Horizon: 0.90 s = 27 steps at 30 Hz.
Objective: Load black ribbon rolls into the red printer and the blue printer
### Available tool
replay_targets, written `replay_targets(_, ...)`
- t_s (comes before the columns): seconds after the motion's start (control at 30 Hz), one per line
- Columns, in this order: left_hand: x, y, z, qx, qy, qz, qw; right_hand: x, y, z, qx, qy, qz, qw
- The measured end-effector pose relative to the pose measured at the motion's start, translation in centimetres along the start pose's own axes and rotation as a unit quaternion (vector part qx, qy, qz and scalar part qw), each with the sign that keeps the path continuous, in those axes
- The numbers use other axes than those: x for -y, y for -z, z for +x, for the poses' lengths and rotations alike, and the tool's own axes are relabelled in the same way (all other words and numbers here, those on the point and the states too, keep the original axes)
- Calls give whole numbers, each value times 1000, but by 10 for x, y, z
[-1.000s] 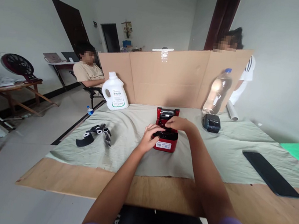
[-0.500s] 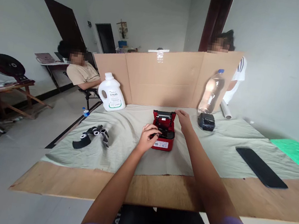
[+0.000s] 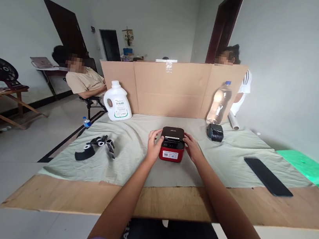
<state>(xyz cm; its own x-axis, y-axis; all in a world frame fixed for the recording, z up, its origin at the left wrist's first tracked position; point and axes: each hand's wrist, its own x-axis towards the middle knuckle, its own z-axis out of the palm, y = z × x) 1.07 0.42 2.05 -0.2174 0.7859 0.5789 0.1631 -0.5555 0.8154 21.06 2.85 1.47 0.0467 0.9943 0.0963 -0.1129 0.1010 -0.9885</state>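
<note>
A small red-and-black thermal printer (image 3: 172, 145) sits on the cloth in front of me, its black lid down and a white label on its red front. My left hand (image 3: 154, 145) grips its left side, with the thumb by the lid's edge. On the opposite side, my right hand (image 3: 191, 147) has its fingers against the lid and the upper corner. The far parts of both hands' fingers are partly hidden by the printer. Left of it lie several small paper rolls (image 3: 102, 142) with dark strips of film or paper.
A white detergent jug (image 3: 117, 101) and a clear bottle (image 3: 219, 102) stand before a cardboard screen (image 3: 169, 89). A small black device (image 3: 215, 132), a white roll (image 3: 233, 121) and a dark flat slab (image 3: 268, 176) lie rightward. Two people sit beyond the table; a green stool (image 3: 307, 166) is at right.
The printer's lid, raised before, is now down. My left hand has moved from the printer's open top to its left side, and my right hand has come lower along the right side.
</note>
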Motion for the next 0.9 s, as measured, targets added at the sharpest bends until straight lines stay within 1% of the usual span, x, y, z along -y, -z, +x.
replay_targets(0.07,15,-4,1,-37,109,-78,990,2,-2,1,-3,-25,33,999)
replay_targets(0.1,21,-6,1,-41,156,-126,979,3,-2,2,-5,-32,44,998)
replay_targets(0.17,28,-10,2,-30,226,-216,950,4,-3,2,-3,-33,51,998)
replay_targets(0.2,30,-11,2,-23,252,-248,935,4,-3,1,0,-31,52,998)
replay_targets(0.27,29,-13,3,-18,292,-281,914,3,-3,1,9,-25,55,998)
replay_targets(0.37,23,-11,6,-16,326,-279,903,3,-4,-1,16,-14,54,998)
replay_targets(0.5,18,-6,10,-14,329,-239,914,5,-6,-2,28,-8,43,999)
replay_targets(0.6,21,-7,9,-15,308,-216,926,7,-7,-3,27,-8,37,999)
replay_targets(0.77,34,-10,2,-42,211,-230,949,1,-2,-2,32,-6,50,998)
replay_targets(0.83,35,-8,0,-41,186,-216,958,-3,-1,-1,34,-9,51,998)
replay_targets(0.9,32,-5,0,-27,155,-194,968,-6,0,0,27,-13,43,999)
